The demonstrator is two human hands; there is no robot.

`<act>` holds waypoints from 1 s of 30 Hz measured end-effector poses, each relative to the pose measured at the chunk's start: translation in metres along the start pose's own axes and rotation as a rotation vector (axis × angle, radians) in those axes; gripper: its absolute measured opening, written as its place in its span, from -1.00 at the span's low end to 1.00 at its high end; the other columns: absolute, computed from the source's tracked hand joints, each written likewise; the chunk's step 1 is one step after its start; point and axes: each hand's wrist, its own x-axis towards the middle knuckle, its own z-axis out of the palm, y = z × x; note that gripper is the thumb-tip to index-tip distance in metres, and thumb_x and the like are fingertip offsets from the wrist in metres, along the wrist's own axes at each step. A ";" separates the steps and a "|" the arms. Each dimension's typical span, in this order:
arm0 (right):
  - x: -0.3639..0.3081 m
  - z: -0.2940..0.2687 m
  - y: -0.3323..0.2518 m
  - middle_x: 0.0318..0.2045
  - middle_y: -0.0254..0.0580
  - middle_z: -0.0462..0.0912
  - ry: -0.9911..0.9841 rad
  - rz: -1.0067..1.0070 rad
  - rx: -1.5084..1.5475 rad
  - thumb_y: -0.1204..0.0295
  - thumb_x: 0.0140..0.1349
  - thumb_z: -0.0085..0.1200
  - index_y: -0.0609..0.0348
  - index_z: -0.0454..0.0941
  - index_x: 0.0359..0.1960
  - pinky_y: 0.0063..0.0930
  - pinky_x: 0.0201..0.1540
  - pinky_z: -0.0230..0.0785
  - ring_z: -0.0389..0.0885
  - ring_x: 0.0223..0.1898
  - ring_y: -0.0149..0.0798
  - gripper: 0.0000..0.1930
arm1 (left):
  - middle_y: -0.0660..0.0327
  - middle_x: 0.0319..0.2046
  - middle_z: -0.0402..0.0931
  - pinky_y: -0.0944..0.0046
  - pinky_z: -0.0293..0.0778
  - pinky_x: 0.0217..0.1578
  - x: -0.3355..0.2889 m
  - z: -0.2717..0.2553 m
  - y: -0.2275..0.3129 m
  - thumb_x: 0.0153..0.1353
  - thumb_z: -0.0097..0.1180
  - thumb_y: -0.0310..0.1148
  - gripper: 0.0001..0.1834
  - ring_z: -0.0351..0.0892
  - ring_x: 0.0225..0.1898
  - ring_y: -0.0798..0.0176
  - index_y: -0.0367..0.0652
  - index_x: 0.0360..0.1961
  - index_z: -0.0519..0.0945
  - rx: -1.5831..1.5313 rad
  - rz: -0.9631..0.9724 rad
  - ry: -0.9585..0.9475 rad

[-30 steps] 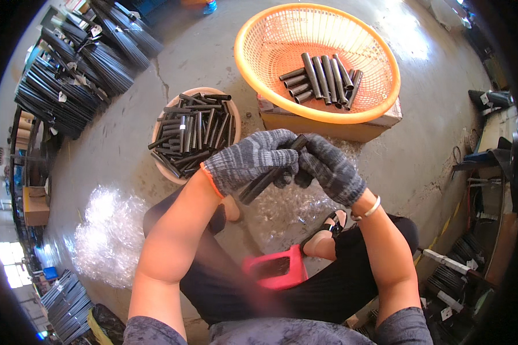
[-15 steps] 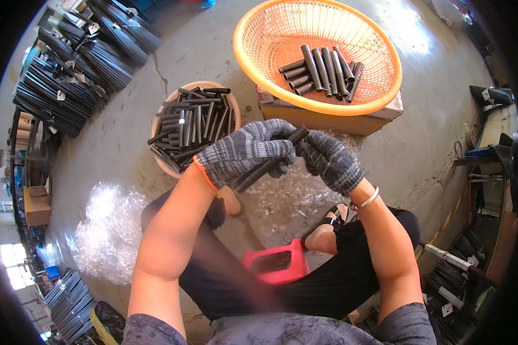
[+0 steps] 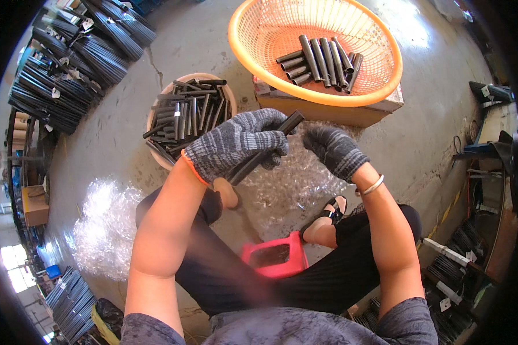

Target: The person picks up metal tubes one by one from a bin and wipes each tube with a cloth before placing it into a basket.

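My left hand (image 3: 239, 141), in a grey striped knitted glove with an orange cuff, is wrapped round a short black tube (image 3: 292, 122). The tube slants, its upper end sticking out past the fingers and its lower end showing beneath the palm. To the right of that upper end, apart from it, is my gloved right hand (image 3: 332, 150). Its fingers are pressed together and curled; whatever they may hold is hidden. Beyond my left hand stands a round pale tub (image 3: 231, 99) heaped with short black tubes (image 3: 193, 112). An orange mesh basket (image 3: 322, 99) holds several similar tubes (image 3: 323, 60).
The basket rests on a cardboard box (image 3: 339, 117). Crumpled clear plastic film (image 3: 288, 184) covers floor between my feet, with another heap (image 3: 106, 230) at left. A pink stool (image 3: 296, 256) stands below my hands. Bundled long black rods (image 3: 49, 95) lie far left; shelving lines the right.
My right hand has come away from the tube's upper end, leaving a gap. My left hand, still gripping the tube, has shifted slightly left and upward in view.
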 end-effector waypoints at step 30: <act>-0.009 -0.012 0.015 -0.24 0.09 0.57 -0.359 0.201 -0.466 0.37 0.06 0.09 0.11 0.56 -0.13 -0.08 -0.14 0.39 0.54 -0.22 0.16 -0.70 | 0.30 -0.36 0.50 0.42 0.45 -0.26 0.006 -0.001 -0.012 0.16 0.16 -0.42 -0.64 0.48 -0.33 0.45 -0.26 -0.02 0.46 0.151 -0.085 -0.045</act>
